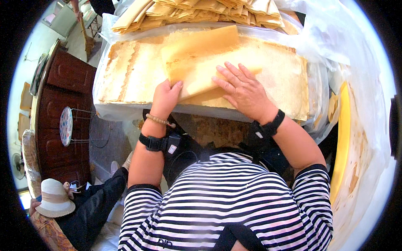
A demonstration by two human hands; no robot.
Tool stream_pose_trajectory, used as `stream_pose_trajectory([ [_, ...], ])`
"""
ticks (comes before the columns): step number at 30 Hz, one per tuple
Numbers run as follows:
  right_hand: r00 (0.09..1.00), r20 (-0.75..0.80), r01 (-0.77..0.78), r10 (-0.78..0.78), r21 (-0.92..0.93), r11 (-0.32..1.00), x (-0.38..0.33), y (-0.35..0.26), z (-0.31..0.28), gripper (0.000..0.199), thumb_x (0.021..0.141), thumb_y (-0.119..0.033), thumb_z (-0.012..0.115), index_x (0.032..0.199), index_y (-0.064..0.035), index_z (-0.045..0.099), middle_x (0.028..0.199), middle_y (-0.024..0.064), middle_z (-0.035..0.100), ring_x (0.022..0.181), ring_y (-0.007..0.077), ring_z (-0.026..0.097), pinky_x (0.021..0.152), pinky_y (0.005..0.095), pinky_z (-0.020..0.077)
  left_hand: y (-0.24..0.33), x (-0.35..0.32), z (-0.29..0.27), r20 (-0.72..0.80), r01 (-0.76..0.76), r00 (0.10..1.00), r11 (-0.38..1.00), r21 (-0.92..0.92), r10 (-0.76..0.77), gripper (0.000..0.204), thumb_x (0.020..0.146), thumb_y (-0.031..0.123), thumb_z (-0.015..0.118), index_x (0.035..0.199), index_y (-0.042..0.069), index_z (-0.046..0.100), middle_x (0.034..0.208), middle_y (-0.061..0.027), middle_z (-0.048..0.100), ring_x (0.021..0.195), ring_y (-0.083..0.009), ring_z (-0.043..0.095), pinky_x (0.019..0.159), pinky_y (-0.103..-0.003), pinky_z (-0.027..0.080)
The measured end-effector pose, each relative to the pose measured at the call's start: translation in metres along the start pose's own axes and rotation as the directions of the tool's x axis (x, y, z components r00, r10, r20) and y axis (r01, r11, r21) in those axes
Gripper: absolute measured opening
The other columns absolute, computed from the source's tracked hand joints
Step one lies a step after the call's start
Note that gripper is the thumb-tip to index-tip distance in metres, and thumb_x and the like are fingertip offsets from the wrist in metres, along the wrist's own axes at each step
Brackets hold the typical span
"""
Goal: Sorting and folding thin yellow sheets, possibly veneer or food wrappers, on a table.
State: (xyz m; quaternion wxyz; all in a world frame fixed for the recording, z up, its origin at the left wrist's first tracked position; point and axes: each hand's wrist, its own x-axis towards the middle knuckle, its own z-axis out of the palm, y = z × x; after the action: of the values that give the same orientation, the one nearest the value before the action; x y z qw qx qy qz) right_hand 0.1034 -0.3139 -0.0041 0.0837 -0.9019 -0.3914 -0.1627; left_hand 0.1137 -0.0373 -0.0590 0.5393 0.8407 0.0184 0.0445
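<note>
A thin, pliable yellow sheet point(197, 52), partly folded over, lies on a broad stack of similar pale-yellow sheets point(284, 83) with rough brown edges. At the sheet's near left corner, my left hand point(166, 98) grips the edge between thumb and fingers. My right hand point(245, 93) rests palm down on the sheet's right part, its fingers spread and holding nothing. Whether the sheet is food or paper I cannot tell. A beaded bracelet and a black strap circle my left wrist; another black strap is on my right.
Beyond the stack is a heap of folded yellow sheets point(201, 13). Clear plastic point(335, 37) drapes the back and right side. A yellow edge point(343, 134) runs along the right. At left are a round stool point(66, 125), dark-red wooden panels point(69, 108) and a seated person in a hat point(54, 198).
</note>
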Motion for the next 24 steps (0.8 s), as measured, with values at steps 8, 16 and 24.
stream_pose_trajectory([
  [8,0.990,0.129,-0.059,0.057,0.009,0.998,0.012,0.027,0.017,0.055,0.090,-0.029,0.065,0.142,-0.0185,0.050,0.149,0.0086,0.047,0.139,0.0314,0.040,0.117,0.0435,0.0301,0.030,-0.004,0.005,-0.014,0.092,0.995,0.898,0.430,-0.095,0.038,0.089,0.026,0.067,0.113,-0.003,0.065,0.097,-0.0187,0.071,0.090,-0.0346,0.067,0.080,-0.044,0.052],
  [16,0.984,0.152,-0.107,0.092,0.092,0.990,0.025,0.036,-0.005,0.043,0.076,-0.013,0.065,0.119,-0.0120,0.065,0.123,0.0107,0.066,0.110,0.0282,0.064,0.093,0.0383,0.0520,0.059,-0.012,0.013,0.320,-0.536,0.830,0.496,0.683,0.456,0.056,0.082,0.017,0.071,0.134,0.006,0.053,0.130,-0.0158,0.061,0.121,-0.0317,0.056,0.100,-0.038,0.047],
  [24,0.905,0.401,-0.253,0.143,0.238,0.938,-0.045,0.054,-0.061,0.025,0.079,-0.017,0.073,0.103,-0.0089,0.074,0.095,0.0104,0.073,0.081,0.0250,0.068,0.074,0.0341,0.0533,0.040,-0.028,-0.055,0.581,-0.179,0.808,0.980,0.088,0.096,0.025,0.090,0.012,0.069,0.112,0.000,0.070,0.098,-0.0033,0.074,0.085,-0.0118,0.067,0.077,-0.026,0.053],
])
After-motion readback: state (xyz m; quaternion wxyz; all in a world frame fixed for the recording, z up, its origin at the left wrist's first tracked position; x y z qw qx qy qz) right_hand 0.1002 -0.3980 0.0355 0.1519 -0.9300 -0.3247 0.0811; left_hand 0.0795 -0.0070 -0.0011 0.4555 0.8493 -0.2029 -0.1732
